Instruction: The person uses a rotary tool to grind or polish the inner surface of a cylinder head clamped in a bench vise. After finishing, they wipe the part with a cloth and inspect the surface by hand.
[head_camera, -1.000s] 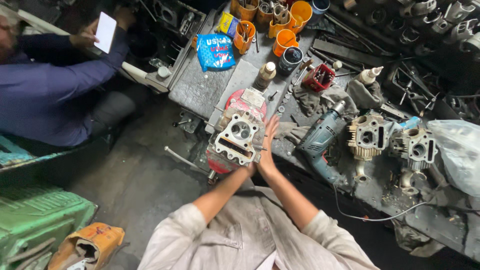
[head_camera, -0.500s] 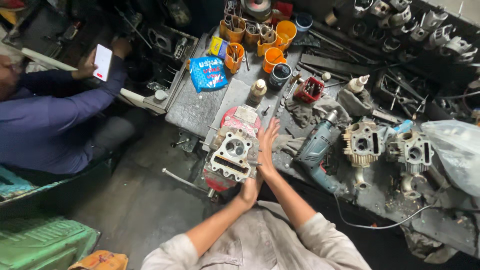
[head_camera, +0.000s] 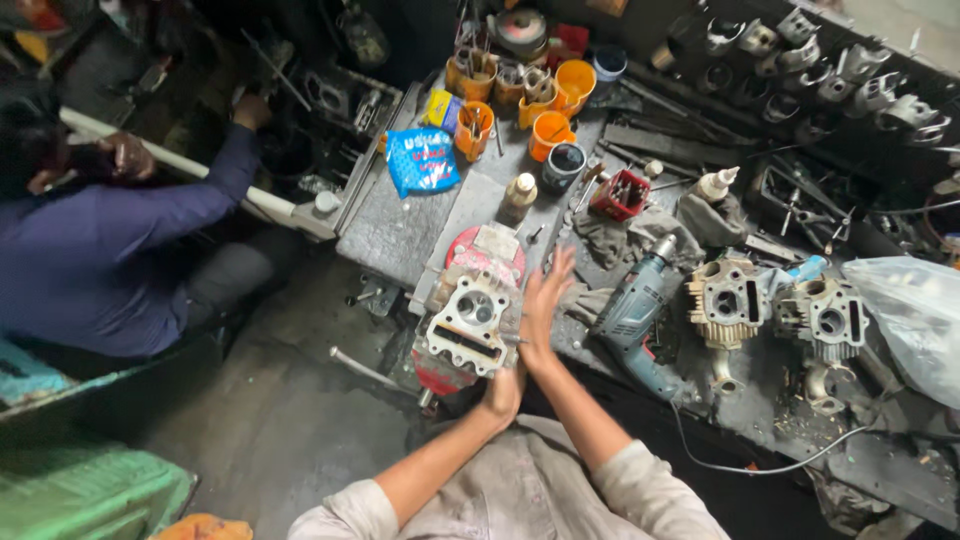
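Grey metal cylinder head (head_camera: 470, 322) faces bore-up, long axis away from the person, between both open-fingered hands (head_camera: 525, 335).

- The cylinder head (head_camera: 470, 318) sits at the near left corner of the worktop (head_camera: 395, 225), on a round base.
- The right hand (head_camera: 543, 300) lies against its right side; the left hand (head_camera: 503, 390) is at its near right corner.
- An electric drill (head_camera: 635, 310) lies just right of the right hand.
- Two more cylinder heads (head_camera: 725, 300) stand farther right, side by side.
- A packet (head_camera: 420, 160) lies behind, toward the far left.
- Cups (head_camera: 550, 130) cluster at the far edge.
- A seated person (head_camera: 110, 250) is left of the worktop.
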